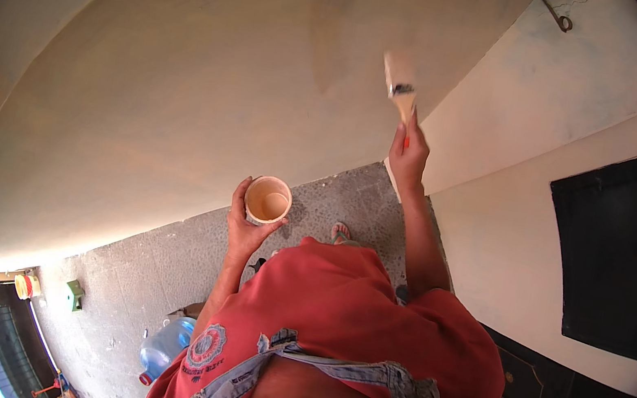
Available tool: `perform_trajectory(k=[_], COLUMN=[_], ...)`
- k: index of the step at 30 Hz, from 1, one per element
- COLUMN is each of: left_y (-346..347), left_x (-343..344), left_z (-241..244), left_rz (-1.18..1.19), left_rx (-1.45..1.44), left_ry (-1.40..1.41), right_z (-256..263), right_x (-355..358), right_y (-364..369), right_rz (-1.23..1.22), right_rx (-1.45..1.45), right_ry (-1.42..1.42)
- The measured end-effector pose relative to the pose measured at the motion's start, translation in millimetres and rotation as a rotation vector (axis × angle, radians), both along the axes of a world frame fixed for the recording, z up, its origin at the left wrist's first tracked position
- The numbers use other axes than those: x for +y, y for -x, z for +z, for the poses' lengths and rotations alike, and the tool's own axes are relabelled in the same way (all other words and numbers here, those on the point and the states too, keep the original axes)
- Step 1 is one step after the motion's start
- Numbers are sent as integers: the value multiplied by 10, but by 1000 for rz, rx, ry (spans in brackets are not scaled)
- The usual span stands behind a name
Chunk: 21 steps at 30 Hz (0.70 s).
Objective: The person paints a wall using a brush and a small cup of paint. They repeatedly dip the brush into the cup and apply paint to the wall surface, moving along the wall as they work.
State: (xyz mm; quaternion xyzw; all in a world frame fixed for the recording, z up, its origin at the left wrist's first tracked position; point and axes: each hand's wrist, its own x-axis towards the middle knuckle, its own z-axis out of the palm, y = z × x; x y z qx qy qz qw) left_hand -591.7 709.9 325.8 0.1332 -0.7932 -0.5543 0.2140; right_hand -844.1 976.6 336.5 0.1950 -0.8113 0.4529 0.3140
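Note:
My left hand (246, 228) holds a plastic cup (268, 199) upright, with a pale peach liquid inside it. In my right hand (409, 156) is a wide flat paintbrush (402, 91) with a light wooden handle. Its pale-coated bristles point up toward the wall (208, 71) ahead of me; whether they touch it I cannot tell. A darker streak runs down the wall's surface to the left of the brush.
A second wall (512, 98) meets the first at right, with a metal hook (559, 15) and a dark panel (619, 250). On the speckled floor (123, 268) stand a blue water jug (165, 346), a green object (74, 295) and a bucket (25, 286).

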Motion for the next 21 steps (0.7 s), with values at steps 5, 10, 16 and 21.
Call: perform_trajectory(k=[5, 10, 16, 21], left_y=[-34, -42, -139, -248], left_x=[-8, 62, 43, 3], left_z=[59, 72, -41, -168], left_rz=[-23, -2, 52, 108], left_rx=[-27, -29, -25, -3], left_ry=[13, -7, 9, -16], right_z=[1598, 2102, 1034, -343], right_x=[-575, -999, -919, -751], right_y=[170, 238, 257, 254], right_rz=[78, 48, -1, 28], right_rx=[309, 322, 247, 56], right_ry=[100, 111, 9, -104])
